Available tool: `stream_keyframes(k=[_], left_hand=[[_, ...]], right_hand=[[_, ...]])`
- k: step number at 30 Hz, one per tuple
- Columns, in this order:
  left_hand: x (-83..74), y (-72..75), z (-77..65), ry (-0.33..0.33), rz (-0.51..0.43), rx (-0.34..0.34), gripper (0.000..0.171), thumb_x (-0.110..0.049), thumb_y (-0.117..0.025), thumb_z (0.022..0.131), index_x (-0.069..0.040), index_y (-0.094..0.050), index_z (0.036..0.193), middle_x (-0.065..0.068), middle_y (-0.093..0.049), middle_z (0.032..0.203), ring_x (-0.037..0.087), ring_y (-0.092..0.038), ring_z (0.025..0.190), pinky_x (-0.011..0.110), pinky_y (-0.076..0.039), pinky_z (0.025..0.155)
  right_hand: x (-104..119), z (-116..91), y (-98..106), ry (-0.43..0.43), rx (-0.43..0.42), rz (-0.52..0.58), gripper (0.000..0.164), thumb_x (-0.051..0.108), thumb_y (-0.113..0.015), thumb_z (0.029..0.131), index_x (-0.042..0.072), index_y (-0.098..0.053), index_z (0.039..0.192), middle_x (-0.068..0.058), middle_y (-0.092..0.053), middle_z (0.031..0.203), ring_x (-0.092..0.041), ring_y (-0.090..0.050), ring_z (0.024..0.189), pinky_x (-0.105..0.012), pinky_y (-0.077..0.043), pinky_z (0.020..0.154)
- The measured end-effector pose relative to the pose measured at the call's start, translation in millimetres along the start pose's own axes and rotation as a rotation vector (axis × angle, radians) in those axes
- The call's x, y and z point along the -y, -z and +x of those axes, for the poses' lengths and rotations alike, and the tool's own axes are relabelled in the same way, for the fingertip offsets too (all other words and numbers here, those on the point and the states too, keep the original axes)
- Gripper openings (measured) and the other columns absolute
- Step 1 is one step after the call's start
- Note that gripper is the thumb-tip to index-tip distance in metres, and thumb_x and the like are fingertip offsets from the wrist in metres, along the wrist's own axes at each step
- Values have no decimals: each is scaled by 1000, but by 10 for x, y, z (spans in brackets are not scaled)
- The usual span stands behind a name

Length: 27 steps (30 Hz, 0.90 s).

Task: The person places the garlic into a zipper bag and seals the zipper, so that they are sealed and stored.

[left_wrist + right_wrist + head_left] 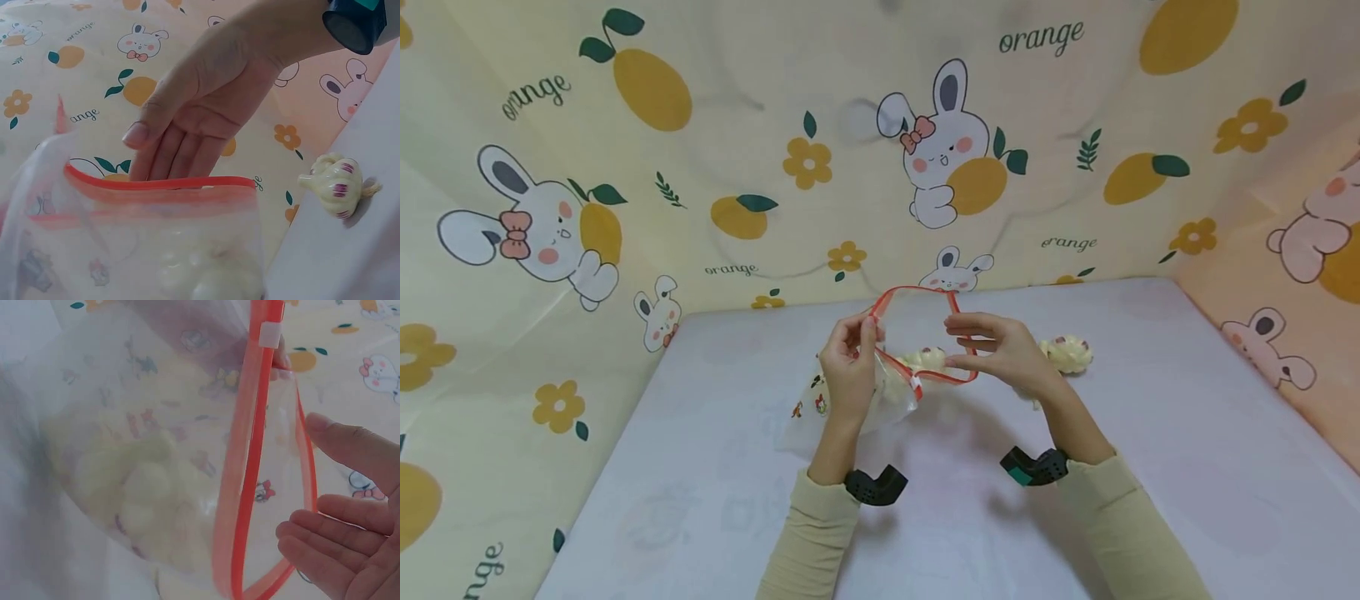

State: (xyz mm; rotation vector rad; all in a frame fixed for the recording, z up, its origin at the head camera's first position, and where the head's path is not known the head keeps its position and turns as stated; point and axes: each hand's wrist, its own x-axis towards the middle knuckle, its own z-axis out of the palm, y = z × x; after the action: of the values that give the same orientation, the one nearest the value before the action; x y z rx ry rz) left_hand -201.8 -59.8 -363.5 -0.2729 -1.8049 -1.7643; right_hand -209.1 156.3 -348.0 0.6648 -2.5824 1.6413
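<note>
A clear zip bag (887, 404) with cartoon prints and a red zip rim (250, 456) hangs with its mouth spread wide. Pale garlic bulbs (147, 494) show through its film. My left hand (852, 367) pinches the rim on its left side. At the other side of the mouth is my right hand (1003, 348), its fingers fairly straight and thumb apart, holding nothing. Its fingertips (290, 534) overlap the rim in the right wrist view; whether they touch it I cannot tell. A white slider (270, 335) sits on the zip.
Beyond my right hand, a garlic bulb (337, 185) with purple streaks lies on the white tabletop (700, 500). A cloth backdrop (850, 108) printed with rabbits and oranges rises behind and beside the table. Both wrists wear dark cameras (876, 485).
</note>
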Motion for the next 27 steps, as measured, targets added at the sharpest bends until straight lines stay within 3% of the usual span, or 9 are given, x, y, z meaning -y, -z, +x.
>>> stream_keyframes(k=[4,11,14,19,22,27], left_hand=[[-8,-3,-4,4,-1,-4,24,-16,-56,97,7,-64,98,26,-65,81,2,-57,74,11,-50,75],[-2,-11,0,-1,3,3,24,-16,-56,97,7,-64,98,26,-65,81,1,-58,73,12,-50,75],[-2,-8,1,2,-3,6,26,-18,-57,97,7,-63,98,26,-65,82,0,-58,73,12,-50,75],[14,-8,5,-9,6,8,26,-17,-56,97,7,-63,99,26,-66,82,-2,-60,73,12,-51,75],[19,-9,3,-21,10,12,25,-16,-56,97,8,-63,99,26,-66,81,-3,-60,73,12,-52,74],[25,-14,-2,-30,8,14,25,-16,-56,97,8,-63,99,27,-66,81,-4,-60,73,12,-52,73]], right_hand=[[-34,-45,23,16,-31,31,52,10,-78,79,-1,-59,126,-22,-62,127,-11,-64,112,-25,-55,94],[-66,-75,79,21,-53,6,48,11,-77,80,0,-61,124,-23,-64,125,3,-64,103,-33,-55,94],[-74,-85,103,8,-59,15,47,9,-77,80,0,-61,123,-22,-65,123,-4,-67,103,-28,-56,91],[-82,-128,141,-24,-65,35,48,10,-76,81,-2,-59,125,-24,-64,124,-32,-66,112,-15,-54,86],[-89,-167,171,-54,-70,34,49,11,-75,82,-2,-58,126,-24,-63,126,-34,-65,113,-13,-54,85],[-120,-212,223,-57,-81,25,49,10,-75,82,-3,-57,126,-25,-62,126,-1,-67,103,-11,-53,84]])
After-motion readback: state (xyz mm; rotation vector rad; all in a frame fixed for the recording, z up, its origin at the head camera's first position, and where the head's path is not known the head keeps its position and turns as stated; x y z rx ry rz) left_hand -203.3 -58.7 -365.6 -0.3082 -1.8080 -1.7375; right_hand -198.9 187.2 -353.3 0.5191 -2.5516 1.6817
